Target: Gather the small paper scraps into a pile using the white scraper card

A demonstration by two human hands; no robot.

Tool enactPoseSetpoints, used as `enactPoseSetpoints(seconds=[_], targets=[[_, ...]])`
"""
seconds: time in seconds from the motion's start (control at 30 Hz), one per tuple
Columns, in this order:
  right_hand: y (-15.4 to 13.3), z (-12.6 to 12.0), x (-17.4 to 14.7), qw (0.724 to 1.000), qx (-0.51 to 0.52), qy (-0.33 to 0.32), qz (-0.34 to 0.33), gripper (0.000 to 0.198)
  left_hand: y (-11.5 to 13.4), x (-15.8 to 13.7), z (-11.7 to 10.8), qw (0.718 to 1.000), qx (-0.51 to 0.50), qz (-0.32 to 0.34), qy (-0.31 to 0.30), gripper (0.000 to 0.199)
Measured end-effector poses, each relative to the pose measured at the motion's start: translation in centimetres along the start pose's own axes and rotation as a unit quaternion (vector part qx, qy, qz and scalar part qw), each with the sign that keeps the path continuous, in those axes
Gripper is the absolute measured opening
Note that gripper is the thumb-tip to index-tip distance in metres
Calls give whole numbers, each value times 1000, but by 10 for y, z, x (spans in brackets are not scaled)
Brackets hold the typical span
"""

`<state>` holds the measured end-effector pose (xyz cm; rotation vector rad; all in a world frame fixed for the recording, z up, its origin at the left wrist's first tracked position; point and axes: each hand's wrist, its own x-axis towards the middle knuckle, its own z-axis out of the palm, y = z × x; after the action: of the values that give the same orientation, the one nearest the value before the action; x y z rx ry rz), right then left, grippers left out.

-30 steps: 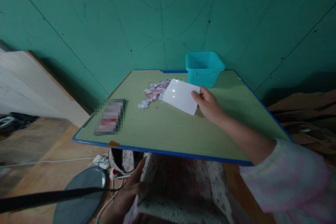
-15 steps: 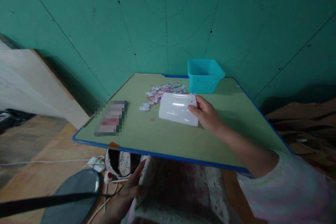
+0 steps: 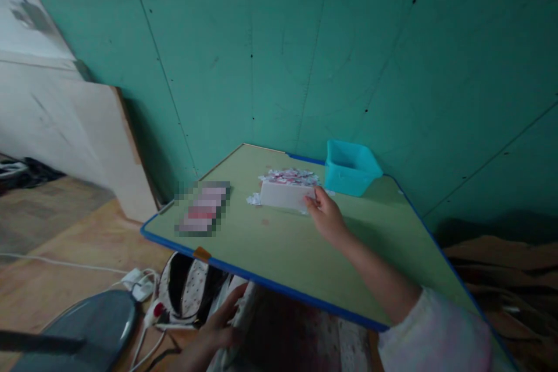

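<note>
My right hand [image 3: 325, 212] pinches the right end of a thin white sheet [image 3: 285, 195], thumb in front. The sheet stands tilted on its long edge against the near side of a pile of small pink and white paper scraps [image 3: 296, 176], hiding part of it. A few scraps [image 3: 254, 199] lie to the left of the sheet. Below the table's front edge, my left hand [image 3: 222, 322] is closed round the pale edge of a stained object [image 3: 244, 308] whose kind I cannot make out. That hand is partly blurred.
A turquoise plastic bin [image 3: 351, 171] stands at the table's back right. A blurred-out phone-like object [image 3: 204, 209] lies at left on the blue-edged table [image 3: 244, 238]. Below are a round grey stool [image 3: 96, 325], a white plug block [image 3: 138, 283] with cables, and a spotted bag [image 3: 189, 290].
The white sheet has gone from lying tilted, glossy face up, to standing more upright against the scraps. My right hand moved with it. The camera view has turned and shifted.
</note>
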<state>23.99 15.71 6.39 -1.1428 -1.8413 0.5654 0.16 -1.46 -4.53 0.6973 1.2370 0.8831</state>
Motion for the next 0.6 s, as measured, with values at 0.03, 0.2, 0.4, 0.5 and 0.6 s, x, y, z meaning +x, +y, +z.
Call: enactPoseSetpoints(seconds=[0.03,0.2,0.4,0.5,0.6], targets=[[-2,1,-2,1000,-12,4,8,23,-3,3,-1,1000,-5,6,-1,69],[-10,3,-12,998,-67,5,-15,23,-25,18,-9,999,-28,37,-20,71],[-5,9,-16,991,-101,-10,-82,20,-36,27,-17,999,-15,-11,-30,80],[-5,6,-18,992,-93,-24,-86,19,-40,31,-22,999,15,5,-27,80],[-7,-2,-22,995,-77,-18,-57,18,-46,33,-28,1000,0,-2,-15,77]])
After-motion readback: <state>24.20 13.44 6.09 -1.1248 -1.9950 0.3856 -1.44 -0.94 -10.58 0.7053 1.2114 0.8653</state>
